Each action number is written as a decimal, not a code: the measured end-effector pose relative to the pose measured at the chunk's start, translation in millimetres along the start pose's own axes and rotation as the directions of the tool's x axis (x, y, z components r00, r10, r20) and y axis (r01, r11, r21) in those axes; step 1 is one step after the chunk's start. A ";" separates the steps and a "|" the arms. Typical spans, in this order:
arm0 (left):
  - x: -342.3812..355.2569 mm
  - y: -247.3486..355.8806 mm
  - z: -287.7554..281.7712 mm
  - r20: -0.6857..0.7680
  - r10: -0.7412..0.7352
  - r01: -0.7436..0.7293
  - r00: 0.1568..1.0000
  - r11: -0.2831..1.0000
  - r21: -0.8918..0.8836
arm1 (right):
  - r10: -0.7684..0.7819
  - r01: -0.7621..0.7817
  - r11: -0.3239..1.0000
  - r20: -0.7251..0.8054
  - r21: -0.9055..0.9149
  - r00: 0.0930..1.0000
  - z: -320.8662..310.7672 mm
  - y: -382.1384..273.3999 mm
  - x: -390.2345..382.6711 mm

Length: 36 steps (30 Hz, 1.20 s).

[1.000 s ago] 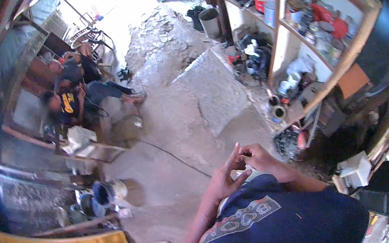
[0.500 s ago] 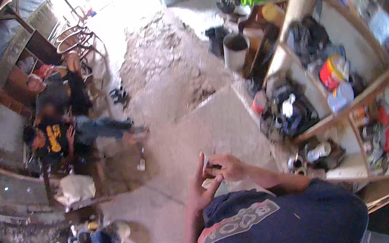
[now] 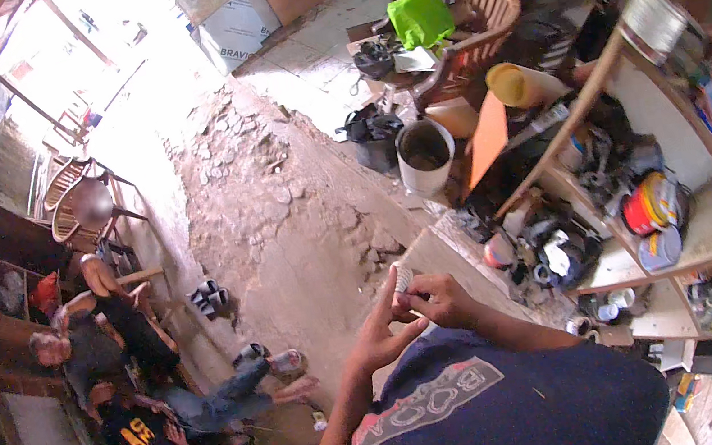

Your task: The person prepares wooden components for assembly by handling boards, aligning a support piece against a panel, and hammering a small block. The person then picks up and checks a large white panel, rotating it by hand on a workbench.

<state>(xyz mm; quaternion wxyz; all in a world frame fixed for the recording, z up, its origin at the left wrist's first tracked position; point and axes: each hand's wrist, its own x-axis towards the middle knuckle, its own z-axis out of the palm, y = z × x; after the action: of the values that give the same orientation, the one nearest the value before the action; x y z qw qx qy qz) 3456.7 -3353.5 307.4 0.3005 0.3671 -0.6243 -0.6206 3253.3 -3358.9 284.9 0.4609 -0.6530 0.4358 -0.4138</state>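
My left hand [image 3: 379,337] is raised in front of my dark shirt [image 3: 483,414], its index finger stretched upward and its thumb apart. Against its fingers rests a small whitish, ribbed piece [image 3: 402,278], too small to name. My right hand [image 3: 442,301] meets it from the right with curled fingers, pinching at this piece. The other fingers of my left hand are partly hidden behind the right hand. Both hands are close together at chest height, above the concrete floor.
Broken, rough ground [image 3: 249,174] runs ahead. Two people [image 3: 145,439] sit at the left, legs reaching toward the walkway, near sandals [image 3: 208,300]. At the right stand a cluttered wooden shelf [image 3: 707,260], a white bucket [image 3: 426,158] and a wooden chair [image 3: 490,8] with a green bag.
My view has shifted: the seated people appear lower, and the chair and bucket show more fully. My hands stay together; my left thumb and index finger now show more plainly spread.
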 end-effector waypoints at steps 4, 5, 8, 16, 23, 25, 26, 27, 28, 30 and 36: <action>109.2 27.7 -115.2 0.010 -0.061 0.057 0.998 0.972 0.228 | -0.036 0.036 0.995 0.005 -0.090 0.999 -7.0 17.0 180.3; 128.2 23.7 -143.1 -0.052 -0.047 0.056 0.998 0.977 0.205 | -0.045 0.046 0.999 0.083 -0.016 0.996 -6.3 15.0 221.4; 193.8 46.1 -227.4 -0.159 -0.061 0.079 0.985 0.991 0.111 | -0.154 0.164 0.986 0.197 -0.032 0.968 -3.3 18.7 347.5; 405.1 14.0 -448.7 -0.220 -0.096 0.029 0.971 0.956 -0.292 | -0.188 0.169 0.981 0.251 0.097 0.949 -15.0 80.3 643.6; 674.3 47.9 -611.2 0.137 -0.099 0.056 0.986 0.957 0.285 | 0.160 -0.159 0.967 0.011 0.198 0.987 -95.4 140.7 862.5; 746.7 67.1 -639.0 0.328 -0.103 0.024 0.939 0.972 0.236 | 0.126 -0.119 0.991 -0.124 0.056 0.984 -124.3 142.1 919.2; 786.7 70.8 -655.0 0.372 -0.118 0.027 0.921 0.970 0.240 | 0.085 -0.109 0.989 -0.220 -0.103 0.972 -139.8 146.4 946.1; 826.7 72.1 -668.9 0.421 -0.116 0.008 0.899 0.968 0.250 | 0.113 -0.149 0.979 -0.237 -0.142 0.965 -155.3 158.2 971.9; 866.6 74.1 -683.5 0.459 -0.111 -0.016 0.882 0.964 0.264 | 0.116 -0.156 0.979 -0.268 -0.132 0.957 -168.9 166.4 999.3; 944.5 78.3 -709.3 0.495 -0.120 -0.058 0.861 0.942 0.331 | 0.123 -0.126 0.992 -0.332 0.012 0.935 -198.3 180.5 1056.5; 1148.4 134.2 -764.3 0.350 -0.099 -0.069 0.932 0.896 0.439 | 0.171 -0.143 0.981 -0.241 0.131 0.955 -328.6 198.4 1251.3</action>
<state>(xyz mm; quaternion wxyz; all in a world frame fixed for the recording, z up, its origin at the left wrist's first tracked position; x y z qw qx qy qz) 3448.8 -4737.2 386.2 0.0832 0.3097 -0.7910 -0.5210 3254.1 -4666.5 343.8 0.4692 -0.5318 0.5174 -0.4789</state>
